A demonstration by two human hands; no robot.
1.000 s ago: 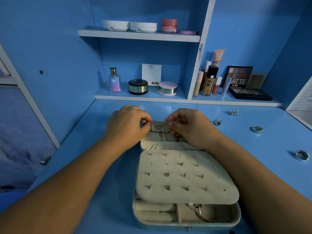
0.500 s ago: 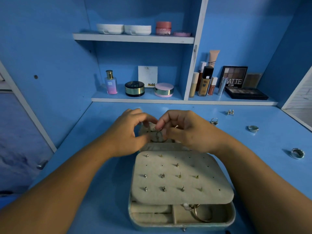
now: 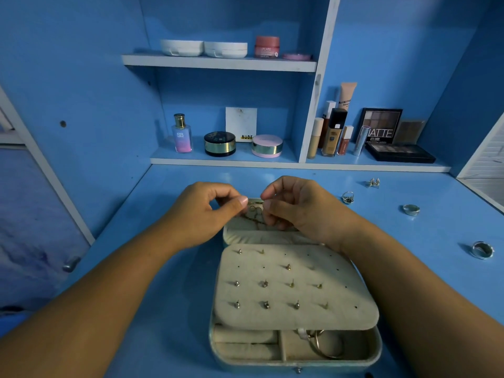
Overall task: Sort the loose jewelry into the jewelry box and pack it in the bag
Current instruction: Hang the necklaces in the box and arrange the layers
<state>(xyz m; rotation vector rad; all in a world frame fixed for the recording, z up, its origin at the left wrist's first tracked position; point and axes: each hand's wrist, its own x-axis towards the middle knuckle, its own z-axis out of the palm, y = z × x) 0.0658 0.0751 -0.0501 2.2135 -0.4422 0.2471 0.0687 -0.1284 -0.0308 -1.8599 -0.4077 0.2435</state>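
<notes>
Head view: left hand [image 3: 201, 211] and right hand [image 3: 300, 208] pinch a chain [image 3: 255, 214] at the lid of the jewelry box [image 3: 297, 364]; the rings [image 3: 411, 209] near the worktop's right edge likely come next.

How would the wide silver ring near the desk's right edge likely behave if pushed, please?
The wide silver ring looks like a stiff metal band, so it should keep its shape. Its shiny round surface suggests it could slide or roll on the smooth blue desk.

We log a blue desk [image 3: 425, 230] under dim bluish light; at 12 o'clock, a white-edged upper shelf [image 3: 218, 63] above a lower shelf [image 3: 218, 161], with a blue back panel [image 3: 218, 91] behind.
</notes>
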